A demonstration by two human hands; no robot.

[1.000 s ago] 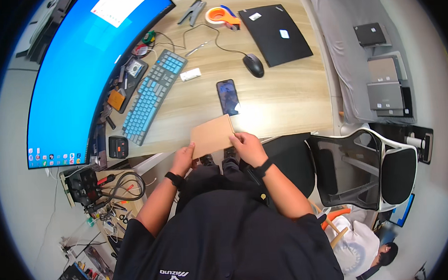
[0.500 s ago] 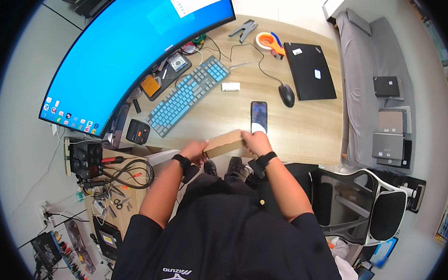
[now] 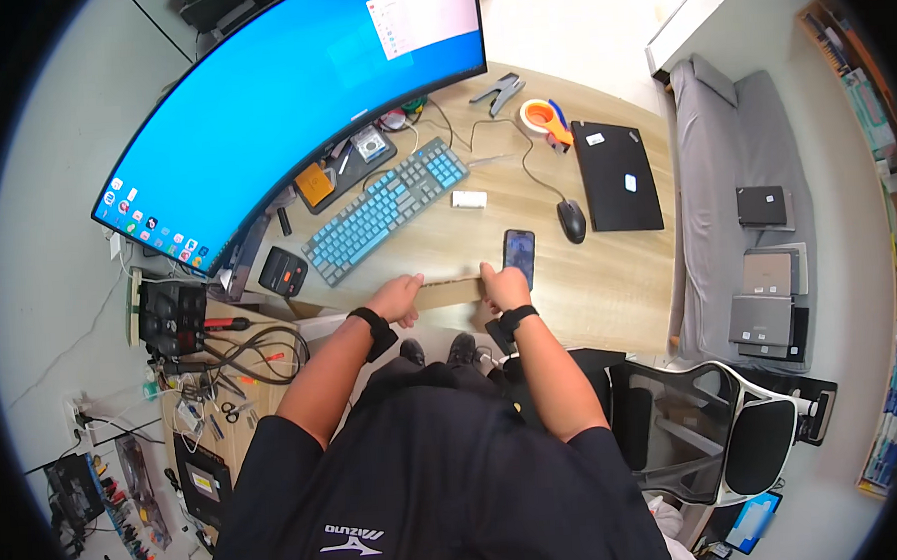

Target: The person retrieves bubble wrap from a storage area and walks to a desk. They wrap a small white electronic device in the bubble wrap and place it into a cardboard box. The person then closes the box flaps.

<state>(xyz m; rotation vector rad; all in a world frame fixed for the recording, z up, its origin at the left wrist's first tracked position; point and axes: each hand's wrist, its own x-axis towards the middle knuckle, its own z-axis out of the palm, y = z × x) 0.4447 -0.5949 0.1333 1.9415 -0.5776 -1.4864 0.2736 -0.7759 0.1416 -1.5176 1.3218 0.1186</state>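
Note:
A brown cardboard box [image 3: 449, 294] is held level at the desk's front edge, one narrow side showing. My left hand [image 3: 397, 299] is closed on its left end, and my right hand [image 3: 507, 287] grips the right end with the thumb along the top. What the box contains, if anything, is hidden. Just beyond my right hand lies a smartphone [image 3: 519, 249], its lower part partly covered. A blue and grey keyboard [image 3: 385, 211] sits farther off to the left, with a small white object [image 3: 469, 199] beside it.
A curved monitor [image 3: 301, 106] spans the back left. On the desk are a black mouse [image 3: 571, 221], a closed black laptop [image 3: 619, 177], an orange tape dispenser [image 3: 546, 123], a grey stapler-like tool [image 3: 498, 93] and a small black device [image 3: 283, 272]. An office chair [image 3: 675, 430] stands at right.
The box has turned in my hands, so its broad top face no longer shows and a narrower side does. Desk items appear lower in the picture as the view has shifted.

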